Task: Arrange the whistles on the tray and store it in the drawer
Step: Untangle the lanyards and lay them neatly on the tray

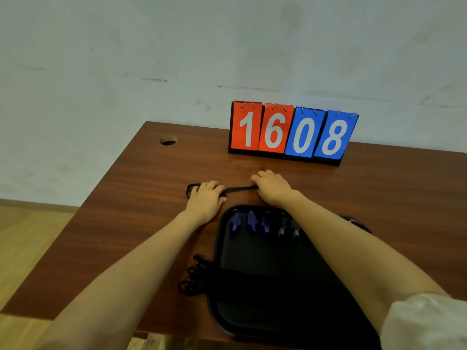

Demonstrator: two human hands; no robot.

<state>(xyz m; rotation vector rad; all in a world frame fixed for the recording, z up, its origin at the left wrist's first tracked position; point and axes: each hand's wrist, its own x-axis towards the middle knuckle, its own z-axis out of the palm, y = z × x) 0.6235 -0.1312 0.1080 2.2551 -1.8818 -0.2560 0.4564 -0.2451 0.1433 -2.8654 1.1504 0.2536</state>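
A black tray (265, 299) lies on the wooden desk in front of me. Three blue whistles (250, 223) stand in a row along its far edge, with two dark whistles (288, 229) to their right. Beyond the tray a black lanyard strap (238, 189) is stretched flat between both hands. My left hand (206, 198) rests on its left part, where a dark loop (192, 189) shows past the fingers. My right hand (271, 186) grips the strap's right end. Whether a whistle sits under either hand is hidden.
A flip scoreboard (293, 133) reading 1608 stands at the back of the desk (141, 223). A pile of black lanyards (195, 276) lies by the tray's left side. A dark object (356, 222) peeks out behind my right forearm. A cable hole (168, 140) is at the far left.
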